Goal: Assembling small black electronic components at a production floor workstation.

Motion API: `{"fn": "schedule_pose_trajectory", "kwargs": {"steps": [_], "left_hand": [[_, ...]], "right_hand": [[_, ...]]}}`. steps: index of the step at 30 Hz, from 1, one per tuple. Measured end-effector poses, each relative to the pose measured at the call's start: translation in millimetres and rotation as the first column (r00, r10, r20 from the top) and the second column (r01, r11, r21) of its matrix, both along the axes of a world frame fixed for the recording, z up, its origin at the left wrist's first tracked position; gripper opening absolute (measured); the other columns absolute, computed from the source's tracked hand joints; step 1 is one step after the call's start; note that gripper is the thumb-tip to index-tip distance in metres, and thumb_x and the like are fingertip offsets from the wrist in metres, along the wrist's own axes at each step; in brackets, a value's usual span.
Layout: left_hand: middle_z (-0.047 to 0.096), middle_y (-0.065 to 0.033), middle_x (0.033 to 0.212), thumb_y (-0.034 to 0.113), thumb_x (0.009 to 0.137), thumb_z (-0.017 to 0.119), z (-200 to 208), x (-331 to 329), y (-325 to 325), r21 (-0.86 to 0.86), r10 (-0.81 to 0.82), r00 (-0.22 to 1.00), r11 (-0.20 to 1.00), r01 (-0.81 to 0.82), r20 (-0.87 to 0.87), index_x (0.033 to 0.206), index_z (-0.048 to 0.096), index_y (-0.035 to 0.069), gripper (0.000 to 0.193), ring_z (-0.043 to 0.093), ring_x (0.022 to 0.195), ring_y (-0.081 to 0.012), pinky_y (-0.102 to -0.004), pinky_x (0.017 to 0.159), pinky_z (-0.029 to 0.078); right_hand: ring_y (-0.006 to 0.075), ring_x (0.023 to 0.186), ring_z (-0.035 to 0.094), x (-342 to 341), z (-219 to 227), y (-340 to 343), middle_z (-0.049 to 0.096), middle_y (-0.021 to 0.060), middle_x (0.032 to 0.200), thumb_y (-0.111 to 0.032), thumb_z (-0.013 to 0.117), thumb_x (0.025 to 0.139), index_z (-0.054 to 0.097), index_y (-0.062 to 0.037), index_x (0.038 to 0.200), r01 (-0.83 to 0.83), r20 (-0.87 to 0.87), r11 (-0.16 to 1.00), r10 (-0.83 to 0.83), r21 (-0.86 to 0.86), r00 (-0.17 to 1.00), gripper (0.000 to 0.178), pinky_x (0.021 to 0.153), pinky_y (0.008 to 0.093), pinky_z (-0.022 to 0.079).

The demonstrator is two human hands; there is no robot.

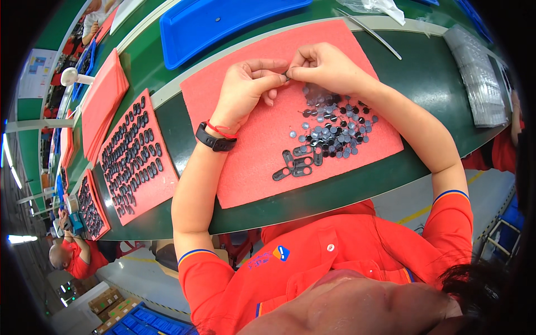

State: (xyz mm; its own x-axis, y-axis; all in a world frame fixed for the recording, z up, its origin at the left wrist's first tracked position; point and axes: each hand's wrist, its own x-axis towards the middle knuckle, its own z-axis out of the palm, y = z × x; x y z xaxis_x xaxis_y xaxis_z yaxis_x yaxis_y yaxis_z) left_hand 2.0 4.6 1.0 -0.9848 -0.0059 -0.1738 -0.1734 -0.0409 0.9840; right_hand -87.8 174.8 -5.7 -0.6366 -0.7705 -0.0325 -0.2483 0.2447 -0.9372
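My left hand and my right hand meet over the far part of a pink foam mat. Their fingertips pinch one small dark piece between them; most of it is hidden, so its exact kind does not show. Below my right hand lies a loose pile of small round discs, some grey and some shiny black. Several black oblong plastic pieces with round openings lie at the pile's near left side. A dark band is on my left wrist.
To the left, another pink sheet carries rows of black oblong parts. Stacked pink foam sheets lie beyond it. A blue tray and metal tweezers sit at the back. Clear plastic trays are stacked at right.
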Motion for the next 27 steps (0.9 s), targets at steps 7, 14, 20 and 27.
{"fn": "schedule_pose_trajectory", "kwargs": {"steps": [7, 14, 20, 27], "left_hand": [[0.064, -0.0100, 0.076, 0.004, 0.077, 0.060, -0.8, -0.8, -1.4, 0.054, 0.004, 1.000, 0.999, -0.004, -0.006, 0.110, 0.053, -0.009, 0.037, 0.055, 0.055, -0.0071, -0.0190, 0.051, 0.047], [0.063, -0.0074, 0.074, 0.003, 0.076, 0.059, 3.0, -3.4, 5.8, -0.027, 0.014, 1.000, 1.000, -0.014, -0.006, 0.102, 0.056, -0.008, 0.028, 0.054, 0.055, -0.0063, -0.0184, 0.051, 0.046], [0.062, -0.0055, 0.077, 0.003, 0.077, 0.059, 3.1, 1.4, 13.7, -0.051, 0.148, 0.987, 0.987, -0.151, -0.056, 0.095, 0.058, -0.004, 0.019, 0.050, 0.055, -0.0046, -0.0166, 0.046, 0.040], [0.061, -0.0044, 0.077, 0.006, 0.081, 0.056, 11.5, 12.8, 3.4, -0.113, 0.146, 0.988, 0.982, -0.151, -0.054, 0.098, 0.059, -0.003, 0.020, 0.051, 0.057, -0.0058, -0.0179, 0.050, 0.041]], "right_hand": [[0.0063, 0.062, 0.050, -0.1, 0.0, -2.6, 0.055, 0.0022, 0.068, -0.015, 0.059, 0.076, 0.058, 0.0022, 0.079, 0.019, -0.043, 0.999, -0.018, 0.032, 0.999, 0.017, 0.055, 0.0209, 0.041], [0.0119, 0.060, 0.054, 3.3, 1.1, 0.6, 0.058, 0.0059, 0.065, -0.017, 0.061, 0.073, 0.058, 0.0014, 0.075, 0.098, -0.190, 0.994, -0.086, 0.054, 0.978, 0.019, 0.055, 0.0259, 0.043], [0.0158, 0.061, 0.056, 6.3, 3.1, -0.4, 0.059, 0.0088, 0.066, -0.022, 0.062, 0.071, 0.060, 0.0003, 0.075, 0.131, -0.282, 0.989, -0.106, 0.069, 0.954, 0.022, 0.056, 0.0288, 0.043], [0.0168, 0.069, 0.060, 11.6, 3.7, -0.6, 0.063, 0.0114, 0.074, -0.031, 0.057, 0.081, 0.063, 0.0004, 0.086, 0.181, -0.063, 0.983, -0.182, -0.020, 0.981, 0.032, 0.062, 0.0306, 0.046]]}}
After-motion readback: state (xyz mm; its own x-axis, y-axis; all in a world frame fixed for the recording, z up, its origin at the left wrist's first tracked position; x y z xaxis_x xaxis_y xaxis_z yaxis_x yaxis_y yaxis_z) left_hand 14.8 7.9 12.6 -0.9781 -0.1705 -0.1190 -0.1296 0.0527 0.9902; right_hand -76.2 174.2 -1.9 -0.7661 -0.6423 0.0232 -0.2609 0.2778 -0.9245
